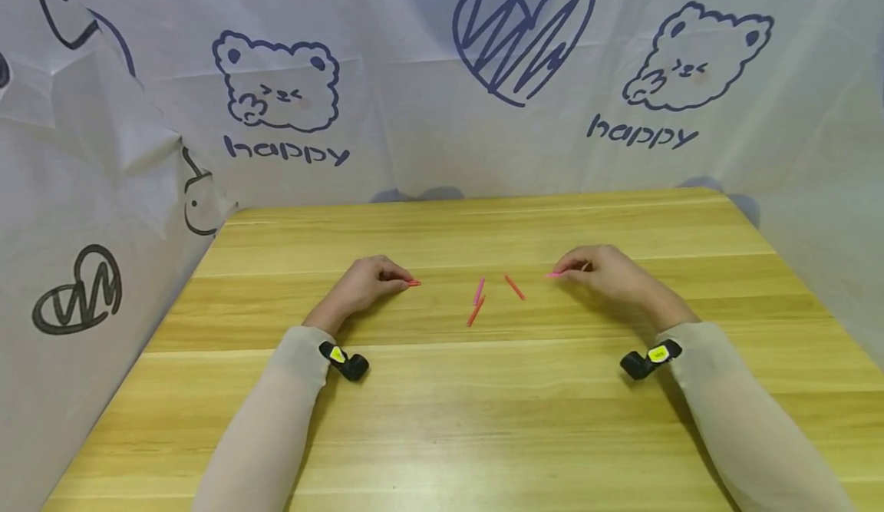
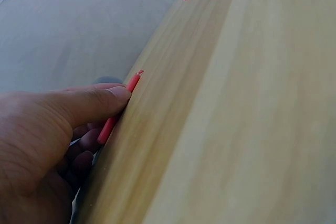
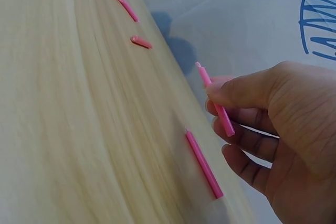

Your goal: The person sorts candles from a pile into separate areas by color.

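Observation:
My left hand (image 1: 369, 280) is low at the left of the table, thumb and fingertips pinching a thin red candle (image 2: 134, 83) whose wick end points away. On the right, my right hand (image 1: 608, 270) holds a thin pink candle (image 3: 216, 100) between thumb and fingers, with the other fingers loosely bent. Below that hand another pink candle (image 3: 203, 164) lies on the table, hidden by the hand in the head view. Between the hands lie a pink candle (image 1: 479, 291), a red candle (image 1: 475, 312) right at its near end, and a second red candle (image 1: 514, 287) slanting apart from them.
The wooden table (image 1: 442, 404) has its far edge close to a white cloth (image 1: 414, 113) with drawn bears and hearts. A black strap device (image 1: 345, 360) sits on the left wrist, and another strap device (image 1: 651, 358) on the right.

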The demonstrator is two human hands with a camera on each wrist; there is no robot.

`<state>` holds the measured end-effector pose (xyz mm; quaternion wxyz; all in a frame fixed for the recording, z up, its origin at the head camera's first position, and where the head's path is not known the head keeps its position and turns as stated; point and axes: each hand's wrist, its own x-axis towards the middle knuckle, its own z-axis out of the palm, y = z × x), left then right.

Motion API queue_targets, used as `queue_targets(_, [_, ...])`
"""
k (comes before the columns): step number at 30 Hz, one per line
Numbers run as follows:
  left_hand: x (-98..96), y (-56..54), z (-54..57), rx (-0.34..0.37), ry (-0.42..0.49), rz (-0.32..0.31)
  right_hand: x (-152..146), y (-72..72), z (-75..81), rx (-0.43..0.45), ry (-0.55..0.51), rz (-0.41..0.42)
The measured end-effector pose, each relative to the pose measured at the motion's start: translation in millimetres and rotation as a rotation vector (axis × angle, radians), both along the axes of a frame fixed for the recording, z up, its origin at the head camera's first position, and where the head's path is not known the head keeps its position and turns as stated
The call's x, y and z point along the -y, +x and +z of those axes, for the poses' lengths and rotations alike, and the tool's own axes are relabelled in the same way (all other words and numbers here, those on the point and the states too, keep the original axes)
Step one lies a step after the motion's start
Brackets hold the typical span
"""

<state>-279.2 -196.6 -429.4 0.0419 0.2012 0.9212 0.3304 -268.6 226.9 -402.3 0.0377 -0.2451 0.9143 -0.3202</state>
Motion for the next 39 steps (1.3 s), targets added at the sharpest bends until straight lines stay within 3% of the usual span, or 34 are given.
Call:
queue_targets(22, [-0.5,-0.6,-0.5,0.014,0.007,0.008,-15,-6.8,-13.4,0.02,-0.04,-0.092])
queue_targets(39, [0.5,-1.8,-2.3,0.018,0.014,0.005,-25,-14.6,-22.5,0.012,-0.043,-0.091])
